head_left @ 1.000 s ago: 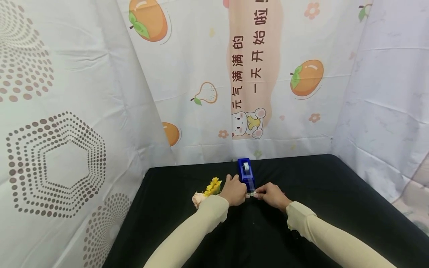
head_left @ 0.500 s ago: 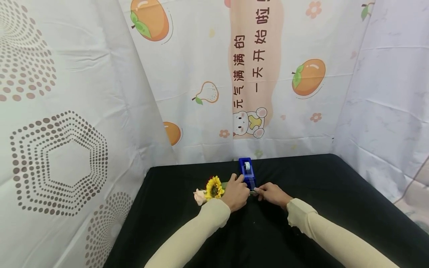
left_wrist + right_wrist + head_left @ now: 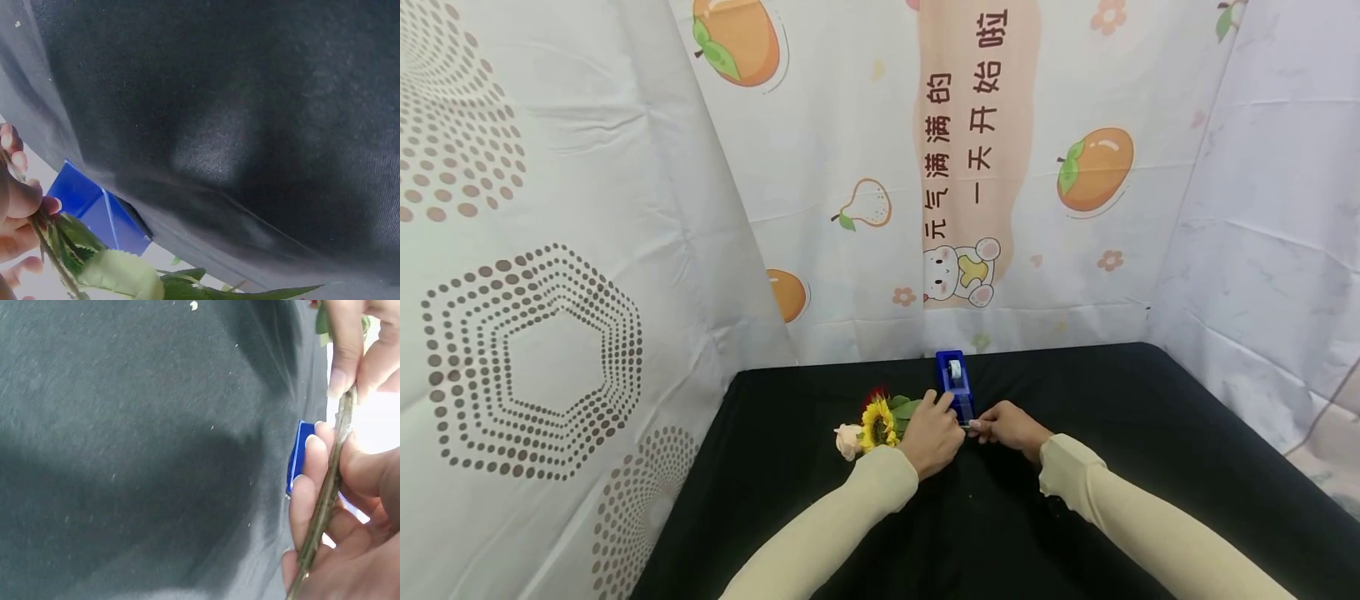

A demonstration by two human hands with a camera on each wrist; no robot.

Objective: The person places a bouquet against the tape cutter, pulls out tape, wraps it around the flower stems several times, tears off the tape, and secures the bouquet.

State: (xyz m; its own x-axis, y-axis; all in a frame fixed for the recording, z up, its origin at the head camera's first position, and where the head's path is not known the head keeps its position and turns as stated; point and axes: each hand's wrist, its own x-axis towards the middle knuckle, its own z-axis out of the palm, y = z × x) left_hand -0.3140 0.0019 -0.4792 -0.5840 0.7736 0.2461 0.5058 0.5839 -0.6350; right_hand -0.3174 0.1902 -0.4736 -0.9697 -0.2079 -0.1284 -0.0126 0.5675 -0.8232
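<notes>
A small bunch of flowers lies across my two hands: a sunflower (image 3: pixel 878 425), a pale pink rose (image 3: pixel 847 440) and a red flower (image 3: pixel 872 396) behind. With thumb and fingers my left hand (image 3: pixel 932 437) pinches the stems close below the green leaves (image 3: pixel 119 275). My right hand (image 3: pixel 1011 427) holds the lower part of the brown-green stems (image 3: pixel 325 500) between thumb and fingers. A shiny clear band, like tape, shows on the stems between the hands in the right wrist view. Just behind both hands stands a blue tape dispenser (image 3: pixel 953 375) with a roll in it.
A black cloth (image 3: pixel 775 508) covers the table. White printed curtains (image 3: pixel 865 275) hang at the back and at both sides, close to the table's edges. Small pale specks lie on the cloth.
The bunch has turned in my hands: the sunflower now faces the head camera, and the red flower and leaves have come into sight. Both hands stay near the dispenser.
</notes>
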